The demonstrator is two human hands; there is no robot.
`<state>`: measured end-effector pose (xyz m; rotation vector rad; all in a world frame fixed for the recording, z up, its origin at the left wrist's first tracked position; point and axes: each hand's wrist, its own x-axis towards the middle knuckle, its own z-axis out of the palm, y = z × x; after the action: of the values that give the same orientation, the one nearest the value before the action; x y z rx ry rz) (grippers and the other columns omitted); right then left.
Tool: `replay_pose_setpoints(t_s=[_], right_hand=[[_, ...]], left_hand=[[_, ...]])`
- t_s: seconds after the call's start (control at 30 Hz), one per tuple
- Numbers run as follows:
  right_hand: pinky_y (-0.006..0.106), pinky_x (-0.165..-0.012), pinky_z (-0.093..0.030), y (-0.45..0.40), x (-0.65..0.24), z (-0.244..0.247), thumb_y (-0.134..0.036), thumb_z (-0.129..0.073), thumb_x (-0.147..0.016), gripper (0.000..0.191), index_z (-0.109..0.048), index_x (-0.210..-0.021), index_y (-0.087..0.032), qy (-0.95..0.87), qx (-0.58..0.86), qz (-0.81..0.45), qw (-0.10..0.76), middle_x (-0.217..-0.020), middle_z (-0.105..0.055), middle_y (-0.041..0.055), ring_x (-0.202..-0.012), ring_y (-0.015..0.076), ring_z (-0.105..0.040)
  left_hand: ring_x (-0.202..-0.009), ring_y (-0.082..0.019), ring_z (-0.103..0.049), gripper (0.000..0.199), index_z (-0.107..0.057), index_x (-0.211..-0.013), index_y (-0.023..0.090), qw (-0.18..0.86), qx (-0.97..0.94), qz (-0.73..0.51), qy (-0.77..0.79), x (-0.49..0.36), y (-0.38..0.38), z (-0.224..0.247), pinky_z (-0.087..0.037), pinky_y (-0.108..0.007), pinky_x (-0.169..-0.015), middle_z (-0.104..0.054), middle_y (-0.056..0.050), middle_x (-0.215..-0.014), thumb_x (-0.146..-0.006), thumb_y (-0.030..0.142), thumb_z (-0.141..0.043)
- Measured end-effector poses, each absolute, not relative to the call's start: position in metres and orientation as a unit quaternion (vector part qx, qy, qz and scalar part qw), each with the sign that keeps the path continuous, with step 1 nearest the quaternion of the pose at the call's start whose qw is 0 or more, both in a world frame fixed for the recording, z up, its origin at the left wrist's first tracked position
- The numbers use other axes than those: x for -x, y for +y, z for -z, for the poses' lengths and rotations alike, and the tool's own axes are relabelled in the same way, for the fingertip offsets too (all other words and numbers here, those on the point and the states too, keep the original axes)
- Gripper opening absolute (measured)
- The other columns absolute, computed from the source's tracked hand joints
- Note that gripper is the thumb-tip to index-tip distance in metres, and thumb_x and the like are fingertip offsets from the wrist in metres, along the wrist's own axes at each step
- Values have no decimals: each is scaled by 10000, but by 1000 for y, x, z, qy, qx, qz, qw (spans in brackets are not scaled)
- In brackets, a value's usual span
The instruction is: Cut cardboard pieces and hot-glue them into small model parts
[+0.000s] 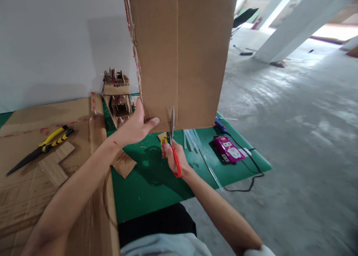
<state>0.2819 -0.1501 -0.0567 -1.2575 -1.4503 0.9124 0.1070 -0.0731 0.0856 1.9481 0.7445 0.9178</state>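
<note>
Green covers the worktop (151,202) in front of me, and above it, upright, stands the cardboard sheet (195,58), its lower end nearest my hands. Flattened cardboard (19,200) spreads over the left side, and behind it a cardboard model (117,90) sits by the wall. I judge the step in hand to be a cut into the sheet's bottom edge; the next move would call for a firm hold on the corner and the blades kept in line while they close. My left hand (137,125) pinches the sheet's lower left corner, thumb flat on the near face, another finger up along the side edge; the rest is hidden. My right hand (177,157), just below that bottom edge, is curled round the handles of the scissors (172,125), one blade lying over the near face; whether the other is behind, I cannot tell. So the sheet is directly above my right hand and touching my left. Well apart to the left lie long-nosed pliers (41,150), while a purple box (228,150) rests to the right. Smallest are the thin clear sticks (191,140) between that box and my right hand.
</note>
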Motion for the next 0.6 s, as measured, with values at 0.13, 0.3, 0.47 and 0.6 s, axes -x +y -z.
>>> replay_pose_setpoints(t_s=[0.13,0.3,0.47,0.6], right_hand=[[271,-546,-413,-151,-282,56,-667,-456,-953,480,-510,-797,-216,-591,525,-365,492,-655,-526,-2,-580,133,-466],[261,-520,-398,-153,-282,52,-690,-467,-939,518,-507,-747,-210,-590,530,-361,490,-617,-530,0,-556,129,-467],[259,-512,-381,-154,-282,50,-670,-470,-948,515,-501,-712,-214,-593,531,-357,488,-584,-517,-10,-522,120,-453],[258,-500,-362,-154,-281,49,-659,-479,-949,507,-496,-701,-217,-593,538,-355,482,-552,-499,-21,-503,116,-441]], left_hand=[[-1573,-288,-120,819,-53,-1559,152,402,-783,-360,310,-107,-74,-86,-21,-514,-1281,-274,-189,-1636,-938,322,-560],[-1580,-283,-81,850,-13,-1571,155,397,-783,-357,320,-107,-74,-86,-38,-501,-1285,-209,-188,-1663,-940,321,-559],[-1582,-289,-67,862,-6,-1575,166,407,-779,-369,303,-107,-73,-84,-29,-503,-1286,-172,-179,-1678,-934,314,-563],[-1570,-307,-134,879,12,-1573,162,413,-776,-367,305,-107,-72,-83,-46,-518,-1283,-154,-196,-1678,-933,322,-569]])
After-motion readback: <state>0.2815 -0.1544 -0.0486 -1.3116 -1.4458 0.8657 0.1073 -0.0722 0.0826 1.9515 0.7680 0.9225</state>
